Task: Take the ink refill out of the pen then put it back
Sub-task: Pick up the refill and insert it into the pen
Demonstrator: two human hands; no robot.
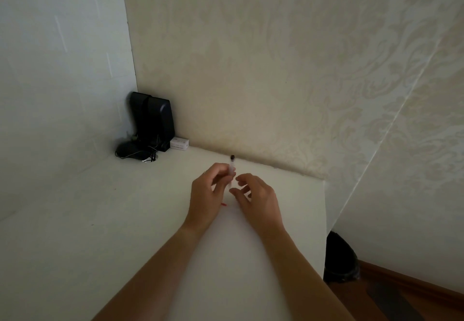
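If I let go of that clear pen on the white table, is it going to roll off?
Probably rolls: the pen looks slim and round. It likely feels light and stiff, since the left hand holds it upright by fingertips alone. The table looks smooth, offering little grip.

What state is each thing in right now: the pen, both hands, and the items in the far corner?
pen: upright, dark end up, pinched in the left hand's fingers; refill not discernible
left hand: closed on the pen
right hand: open, fingers curled beside the pen, not gripping it
small red piece: lying on the table, partly hidden by the left hand
black speaker: standing upright in the corner
small white box: lying flat against the wall
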